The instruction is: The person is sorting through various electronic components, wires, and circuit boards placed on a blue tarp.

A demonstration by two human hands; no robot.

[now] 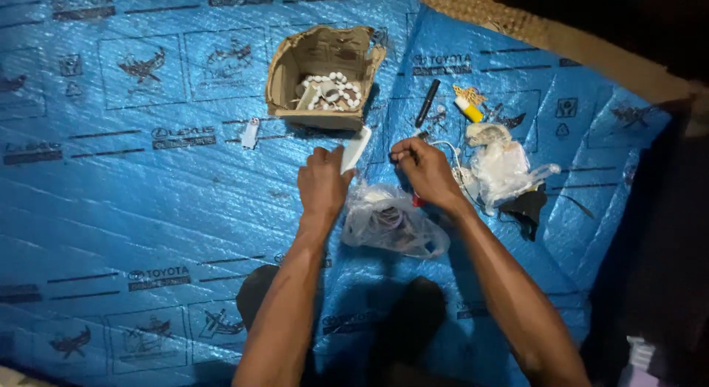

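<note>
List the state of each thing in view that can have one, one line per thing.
Torn brown cardboard box: open, holding white beads.
Left hand: closed around a flat white piece.
Right hand: fingers pinched together; what they hold is too small to tell.
Clear plastic bag: crumpled, lying between the hands.
Black pen-like stick: lying flat on the blue sheet.

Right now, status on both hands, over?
Left hand shut on white strip. Right hand pinching something small, cannot tell what. Clear bag lies between the wrists; cardboard box of beads beyond.
</note>
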